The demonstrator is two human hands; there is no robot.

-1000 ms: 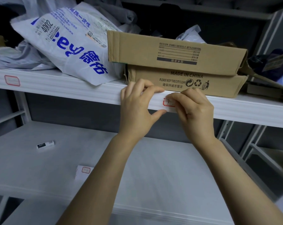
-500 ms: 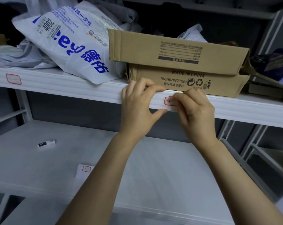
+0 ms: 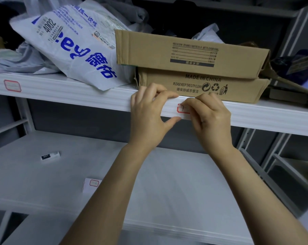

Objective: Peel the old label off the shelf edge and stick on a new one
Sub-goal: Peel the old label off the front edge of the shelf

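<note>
Label (image 3: 181,109), perhaps pinched under right hand (image 3: 212,119); left hand (image 3: 149,117) beside, gripping shelf edge (image 3: 79,97).

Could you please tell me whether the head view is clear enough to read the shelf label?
In the head view the light is dim, without glare, and the box print reads sharply; the right hand covers most of the label on the shelf edge, bar its red-bordered left end; head view again, the wide-angle lens makes the uprights lean.
</note>
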